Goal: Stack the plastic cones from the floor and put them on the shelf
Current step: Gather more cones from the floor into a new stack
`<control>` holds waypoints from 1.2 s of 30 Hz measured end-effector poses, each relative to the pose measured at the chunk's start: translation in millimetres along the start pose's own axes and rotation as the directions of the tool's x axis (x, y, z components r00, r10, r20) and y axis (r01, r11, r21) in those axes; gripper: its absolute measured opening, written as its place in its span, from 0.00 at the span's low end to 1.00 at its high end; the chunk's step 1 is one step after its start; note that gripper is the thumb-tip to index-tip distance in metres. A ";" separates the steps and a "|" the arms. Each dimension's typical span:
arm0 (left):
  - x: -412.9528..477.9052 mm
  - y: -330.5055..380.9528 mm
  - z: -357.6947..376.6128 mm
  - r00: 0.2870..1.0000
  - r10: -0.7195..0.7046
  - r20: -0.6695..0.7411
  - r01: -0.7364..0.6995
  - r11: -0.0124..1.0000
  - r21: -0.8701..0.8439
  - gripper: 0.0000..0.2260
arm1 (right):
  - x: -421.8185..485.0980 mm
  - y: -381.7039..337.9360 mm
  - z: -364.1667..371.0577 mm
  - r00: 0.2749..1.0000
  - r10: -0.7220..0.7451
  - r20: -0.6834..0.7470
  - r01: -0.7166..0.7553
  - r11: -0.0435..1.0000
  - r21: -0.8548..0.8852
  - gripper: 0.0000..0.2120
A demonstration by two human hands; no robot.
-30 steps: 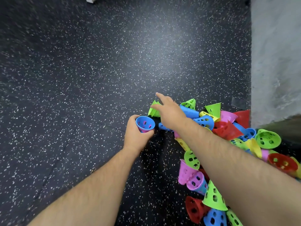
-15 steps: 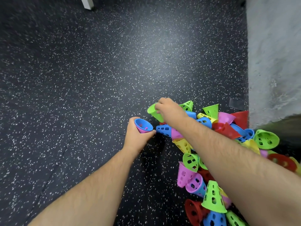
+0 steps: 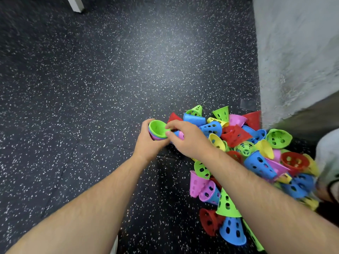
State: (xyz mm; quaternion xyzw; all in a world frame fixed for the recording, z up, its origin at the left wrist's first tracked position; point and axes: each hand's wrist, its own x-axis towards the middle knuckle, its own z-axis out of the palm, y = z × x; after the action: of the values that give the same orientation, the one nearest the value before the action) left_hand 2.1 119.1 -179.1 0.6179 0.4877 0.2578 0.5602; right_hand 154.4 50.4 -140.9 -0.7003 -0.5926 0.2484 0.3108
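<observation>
My left hand (image 3: 148, 143) grips a small stack of cones (image 3: 157, 130): a green cone sits on top, nested into blue and pink ones beneath. My right hand (image 3: 189, 140) pinches the green cone's rim with thumb and fingertips. To the right, a pile of loose plastic cones (image 3: 247, 154) in green, blue, red, yellow and pink lies on the dark speckled floor (image 3: 91, 88); my right forearm hides part of it. No shelf is in view.
A grey wall (image 3: 297, 52) rises at the right, beside the pile. A white post (image 3: 76, 4) stands at the top left. Some white cloth (image 3: 328, 162) shows at the right edge.
My right hand picked a green cone from the pile's left edge and carried it left onto the blue-topped stack in my left hand. The view moved slightly forward.
</observation>
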 end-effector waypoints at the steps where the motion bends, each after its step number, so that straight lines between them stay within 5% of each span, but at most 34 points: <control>1: -2.1 -0.2 2.2 1.000 0.001 0.009 -0.001 1.000 0.020 0.33 | -5.5 -0.2 -2.3 0.999 0.015 0.037 -0.015 1.000 -0.013 0.10; 5: -10.1 -6.0 13.8 0.999 0.022 0.023 -0.024 0.996 0.086 0.29 | -20.6 17.2 -15.9 0.997 0.062 0.037 -0.053 0.973 -0.227 0.24; 7: -14.8 -7.9 18.3 0.999 0.009 0.032 -0.012 0.995 0.098 0.29 | -21.8 27.3 -20.7 0.987 0.065 0.147 0.003 0.907 -0.421 0.30; 14: -23.8 -9.4 22.8 0.999 0.002 0.052 -0.008 0.992 0.127 0.28 | -14.5 40.0 -12.0 0.959 0.061 0.276 0.112 0.814 -0.570 0.22; 20: -26.9 -13.1 21.4 0.998 -0.024 0.057 0.016 0.992 0.126 0.28 | -16.1 44.1 3.7 0.952 0.119 0.281 0.116 0.709 -0.695 0.29; 29: -25.8 -13.8 16.3 0.999 -0.032 0.044 0.027 0.993 0.113 0.29 | -13.4 34.9 -2.1 0.996 0.056 0.073 -0.007 0.838 -0.546 0.12; 36: -25.7 -13.8 14.6 0.998 -0.041 0.056 0.034 0.992 0.121 0.30 | -18.0 18.9 -22.9 0.964 0.058 -0.259 -0.075 0.996 -0.057 0.10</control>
State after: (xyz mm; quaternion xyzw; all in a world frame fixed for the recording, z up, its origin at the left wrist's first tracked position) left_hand 0.3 88.4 -189.8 0.6487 0.4972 0.1993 0.5407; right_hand 180.4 27.5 -139.4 -0.7561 -0.5313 0.1460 0.3532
